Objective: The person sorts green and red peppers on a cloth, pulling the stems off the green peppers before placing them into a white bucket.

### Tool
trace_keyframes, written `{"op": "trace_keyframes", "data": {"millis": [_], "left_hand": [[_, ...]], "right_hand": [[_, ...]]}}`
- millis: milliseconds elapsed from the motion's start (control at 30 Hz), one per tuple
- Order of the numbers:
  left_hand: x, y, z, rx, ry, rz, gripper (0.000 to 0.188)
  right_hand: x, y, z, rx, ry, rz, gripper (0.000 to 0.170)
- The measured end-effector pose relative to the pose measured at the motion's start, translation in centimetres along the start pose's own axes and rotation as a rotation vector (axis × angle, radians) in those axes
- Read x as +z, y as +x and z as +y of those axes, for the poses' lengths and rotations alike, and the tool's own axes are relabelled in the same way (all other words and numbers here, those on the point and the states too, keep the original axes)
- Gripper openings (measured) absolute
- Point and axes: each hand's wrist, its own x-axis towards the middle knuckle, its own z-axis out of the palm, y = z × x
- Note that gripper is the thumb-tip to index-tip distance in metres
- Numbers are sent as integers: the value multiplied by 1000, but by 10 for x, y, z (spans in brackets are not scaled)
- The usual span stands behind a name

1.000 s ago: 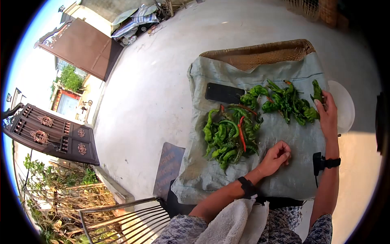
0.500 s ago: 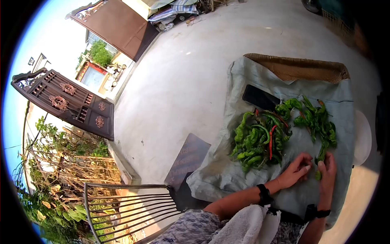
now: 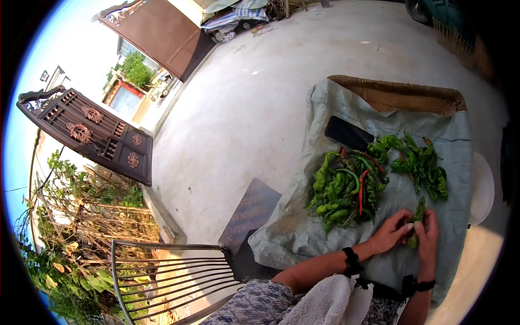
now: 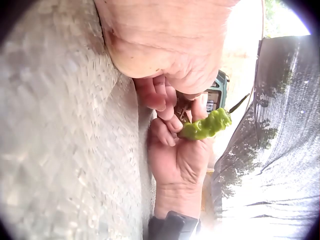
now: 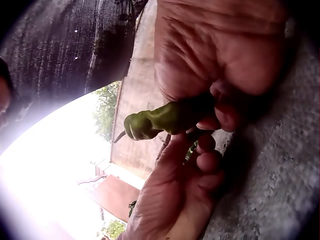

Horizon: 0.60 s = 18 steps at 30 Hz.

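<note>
Near the front of the grey-green sheet (image 3: 392,271), both hands meet at a green pepper (image 3: 420,208). My right hand (image 3: 427,233) grips the pepper, its thumb along the side. Fingers curled, my left hand (image 3: 396,228) pinches at the pepper from the other side. In the right wrist view the pepper (image 5: 150,122) is wrinkled, and one thin dark end sticks out past the right hand. The left wrist view shows that end of the pepper (image 4: 207,125) too; the part between the fingers is mostly hidden.
A large pile of green peppers (image 3: 338,192) with some red ones lies left of the hands. A smaller group of peppers (image 3: 428,170) lies beyond them. A black phone (image 3: 348,133) rests behind the large pile. A woven basket (image 3: 401,95) shows its rim under the sheet's far edge.
The right hand has brought the pepper from the right edge of the sheet back toward the body. The left hand has come up against it. The head view has shifted.
</note>
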Motion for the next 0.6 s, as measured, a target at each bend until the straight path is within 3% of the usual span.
{"op": "trace_keyframes", "data": {"millis": [300,600], "left_hand": [[4,-2,-1,16,-6,69,11],[5,-3,4,-8,29,106,19]], "right_hand": [[-1,0,-1,69,47,1,36],[-1,-3,-6,115,228,-21,39]]}}
